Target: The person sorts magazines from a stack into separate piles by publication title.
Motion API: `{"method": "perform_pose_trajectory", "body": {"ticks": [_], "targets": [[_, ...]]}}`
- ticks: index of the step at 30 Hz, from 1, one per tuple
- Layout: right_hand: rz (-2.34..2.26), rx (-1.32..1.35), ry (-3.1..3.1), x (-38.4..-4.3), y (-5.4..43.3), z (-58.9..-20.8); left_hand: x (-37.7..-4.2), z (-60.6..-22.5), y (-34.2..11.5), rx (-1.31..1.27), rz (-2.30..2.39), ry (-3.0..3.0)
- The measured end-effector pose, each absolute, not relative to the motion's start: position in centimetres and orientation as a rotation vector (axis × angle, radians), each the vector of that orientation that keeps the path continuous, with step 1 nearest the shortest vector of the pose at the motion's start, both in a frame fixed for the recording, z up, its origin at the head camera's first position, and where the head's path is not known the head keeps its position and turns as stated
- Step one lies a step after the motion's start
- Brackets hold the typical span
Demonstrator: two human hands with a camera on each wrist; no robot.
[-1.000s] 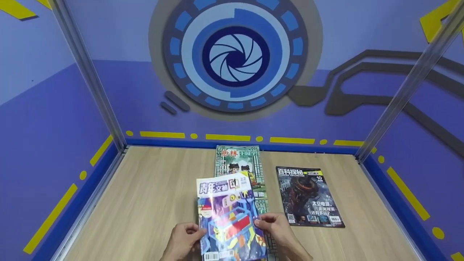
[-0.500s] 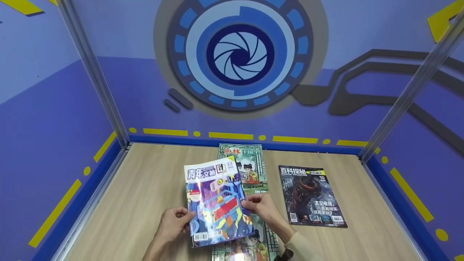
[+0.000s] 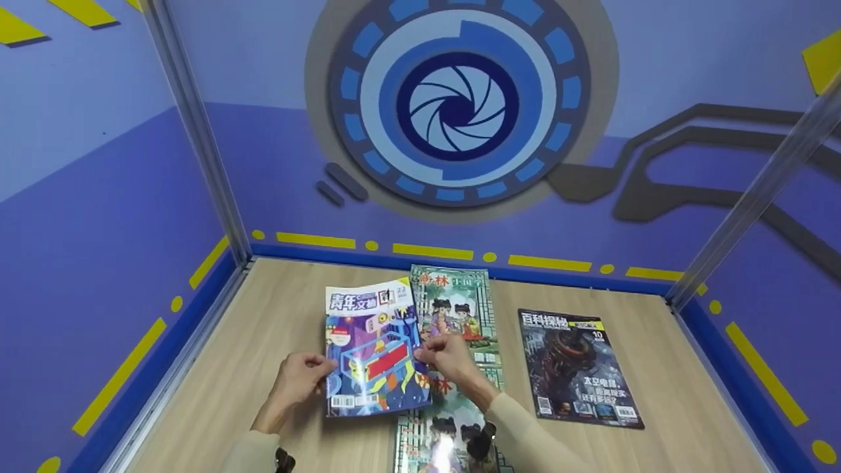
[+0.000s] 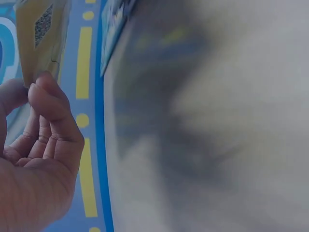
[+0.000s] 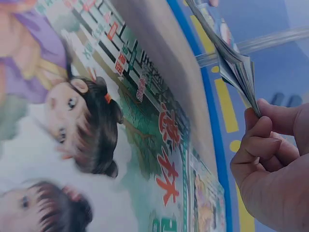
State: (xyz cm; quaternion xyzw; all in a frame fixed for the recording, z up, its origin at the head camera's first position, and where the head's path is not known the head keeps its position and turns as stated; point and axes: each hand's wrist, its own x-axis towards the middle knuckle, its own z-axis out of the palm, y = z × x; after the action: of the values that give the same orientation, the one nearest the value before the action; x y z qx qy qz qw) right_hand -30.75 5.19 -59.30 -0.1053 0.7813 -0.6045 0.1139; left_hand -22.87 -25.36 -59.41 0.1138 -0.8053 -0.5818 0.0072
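Observation:
Both hands pinch a purple and blue magazine [image 3: 368, 335] by its two side edges, thumbs on the cover. My left hand [image 3: 299, 378] grips its left edge; my right hand [image 3: 453, 360] grips the right edge. The magazine is raised off the table, cover facing up. In the left wrist view the left hand [image 4: 43, 140] pinches a corner of its yellowish back. Loose page edges fan out above the right hand [image 5: 275, 150] in the right wrist view. Beneath and to the right lie two green magazines, the far one [image 3: 453, 295] and the near one [image 3: 420, 433], partly covered by the right arm.
A dark magazine [image 3: 571, 368] lies flat at the right on the wooden table [image 3: 263, 315]. Blue and purple panels [image 3: 295, 164] wall in the back and both sides, with metal posts [image 3: 204, 144] at the corners.
The held magazine has moved away from the body and to the left, off most of the green magazines, and turned slightly. Both hands moved with it. The head view has shifted a little.

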Motion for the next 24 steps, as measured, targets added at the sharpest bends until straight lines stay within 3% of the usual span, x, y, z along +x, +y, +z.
{"method": "perform_pose_trajectory", "body": {"ticks": [24], "targets": [[-1.337,-0.324,2.645,-34.3,-3.5,-61.1,-27.2,-62.9,-31.1,0.589,-1.649,-2.694]]}}
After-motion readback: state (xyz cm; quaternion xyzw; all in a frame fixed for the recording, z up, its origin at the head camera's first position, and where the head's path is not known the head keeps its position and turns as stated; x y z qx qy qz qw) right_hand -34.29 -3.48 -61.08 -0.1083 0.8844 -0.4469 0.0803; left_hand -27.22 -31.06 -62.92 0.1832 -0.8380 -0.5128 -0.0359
